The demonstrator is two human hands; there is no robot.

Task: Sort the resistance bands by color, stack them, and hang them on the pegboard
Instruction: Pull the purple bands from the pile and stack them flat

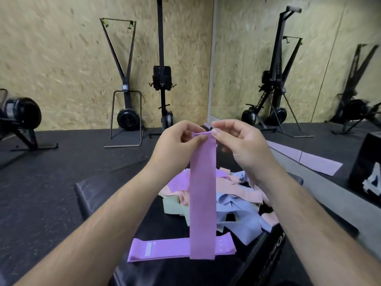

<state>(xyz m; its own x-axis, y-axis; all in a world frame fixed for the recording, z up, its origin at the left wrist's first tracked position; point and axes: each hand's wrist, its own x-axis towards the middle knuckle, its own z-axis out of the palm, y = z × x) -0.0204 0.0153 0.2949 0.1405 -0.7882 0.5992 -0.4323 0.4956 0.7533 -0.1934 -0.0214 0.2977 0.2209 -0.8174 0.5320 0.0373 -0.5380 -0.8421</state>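
Grip: left hand [177, 141] and right hand [241, 143] each pinch the top edge of the held band [203, 193], purple, which hangs straight down in front of the pile [233, 201]. A flat band [165, 248], also purple, lies on the box [99, 195] just on the near side of the pile.

The pile is unsorted: pink, blue, green and purple bands lie tangled.

Risk one: the top fold appears twisted, though blur leaves this uncertain. Laid down like that, the stack would likely sit uneven.

Risk two: the swinging lower end could drag the flat band askew or snag the pile.
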